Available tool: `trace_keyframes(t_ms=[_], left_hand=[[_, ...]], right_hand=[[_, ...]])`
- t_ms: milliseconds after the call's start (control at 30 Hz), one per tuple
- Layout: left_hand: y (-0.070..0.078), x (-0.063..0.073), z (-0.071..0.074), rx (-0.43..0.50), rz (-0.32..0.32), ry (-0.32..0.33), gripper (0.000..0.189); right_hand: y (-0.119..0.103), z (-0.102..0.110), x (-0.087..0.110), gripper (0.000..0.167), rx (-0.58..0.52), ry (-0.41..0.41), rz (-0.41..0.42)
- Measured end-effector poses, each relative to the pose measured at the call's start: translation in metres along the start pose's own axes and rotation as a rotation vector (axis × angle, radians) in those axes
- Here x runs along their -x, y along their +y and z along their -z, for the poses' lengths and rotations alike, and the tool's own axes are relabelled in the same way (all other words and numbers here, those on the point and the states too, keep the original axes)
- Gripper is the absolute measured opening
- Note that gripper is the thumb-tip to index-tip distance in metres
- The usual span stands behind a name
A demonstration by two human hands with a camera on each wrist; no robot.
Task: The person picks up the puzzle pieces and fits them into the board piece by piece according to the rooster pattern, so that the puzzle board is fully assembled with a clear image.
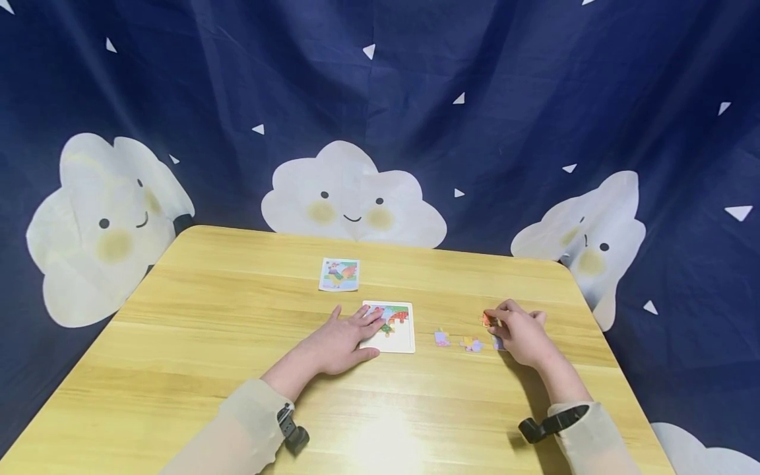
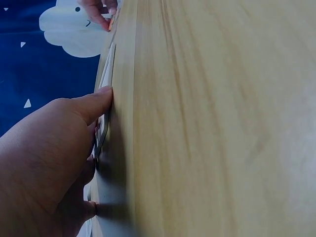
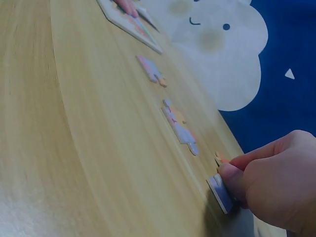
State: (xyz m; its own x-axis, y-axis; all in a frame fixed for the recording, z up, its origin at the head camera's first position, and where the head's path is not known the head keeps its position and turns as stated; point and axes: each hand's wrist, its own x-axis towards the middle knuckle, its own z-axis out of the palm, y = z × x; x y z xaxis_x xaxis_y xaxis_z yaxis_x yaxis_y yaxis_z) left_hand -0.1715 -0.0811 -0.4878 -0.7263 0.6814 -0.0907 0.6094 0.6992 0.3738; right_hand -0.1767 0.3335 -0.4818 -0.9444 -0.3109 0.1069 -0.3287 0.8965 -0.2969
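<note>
My left hand [image 1: 344, 340] lies over the left side of a white puzzle tray [image 1: 400, 342], its fingers straight and spread. Colorful joined pieces [image 1: 399, 313] fill the upper part of that tray, and its lower part shows plain white. To the right, my right hand [image 1: 521, 335] pinches an orange puzzle piece [image 1: 487, 320] between thumb and fingers. Just below the pinch is a purple-blue piece [image 3: 220, 193], partly covered by the thumb in the right wrist view. Two more loose pieces lie between the hands: a lilac one [image 1: 441, 338] and a yellow-and-lilac one [image 1: 472, 344].
A square picture card [image 1: 340, 274] with a colorful animal drawing lies behind the tray. The wooden table [image 1: 237, 316] ends at a dark blue curtain [image 1: 415, 99] printed with white clouds. Each wrist wears a black strap with a small camera.
</note>
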Motion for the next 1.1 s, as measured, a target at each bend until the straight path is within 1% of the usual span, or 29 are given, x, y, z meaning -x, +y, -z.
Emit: trace_keyframes(t_ms=[200, 367, 500, 633, 900, 1100], left_hand=[[0.0, 0.0, -0.001, -0.006, -0.003, 0.001, 0.069], [-0.001, 0.0, -0.001, -0.007, -0.007, 0.003, 0.069], [-0.001, 0.0, -0.001, -0.004, -0.007, 0.006, 0.069], [0.0, 0.0, -0.001, -0.008, -0.003, 0.008, 0.069], [0.0, -0.001, -0.002, -0.003, -0.009, 0.008, 0.069], [0.0, 0.0, -0.002, -0.01, -0.007, 0.005, 0.069]], right_hand=[[-0.003, -0.003, 0.001, 0.032, -0.002, 0.039, 0.015], [-0.013, -0.005, -0.001, 0.031, -0.043, 0.077, 0.053], [-0.03, -0.005, -0.006, 0.03, -0.088, 0.091, 0.101], [-0.049, -0.008, -0.012, 0.031, -0.118, 0.077, 0.145], [-0.084, -0.024, -0.019, 0.03, -0.109, 0.076, 0.211], [-0.1, -0.031, -0.022, 0.031, -0.117, 0.072, 0.242]])
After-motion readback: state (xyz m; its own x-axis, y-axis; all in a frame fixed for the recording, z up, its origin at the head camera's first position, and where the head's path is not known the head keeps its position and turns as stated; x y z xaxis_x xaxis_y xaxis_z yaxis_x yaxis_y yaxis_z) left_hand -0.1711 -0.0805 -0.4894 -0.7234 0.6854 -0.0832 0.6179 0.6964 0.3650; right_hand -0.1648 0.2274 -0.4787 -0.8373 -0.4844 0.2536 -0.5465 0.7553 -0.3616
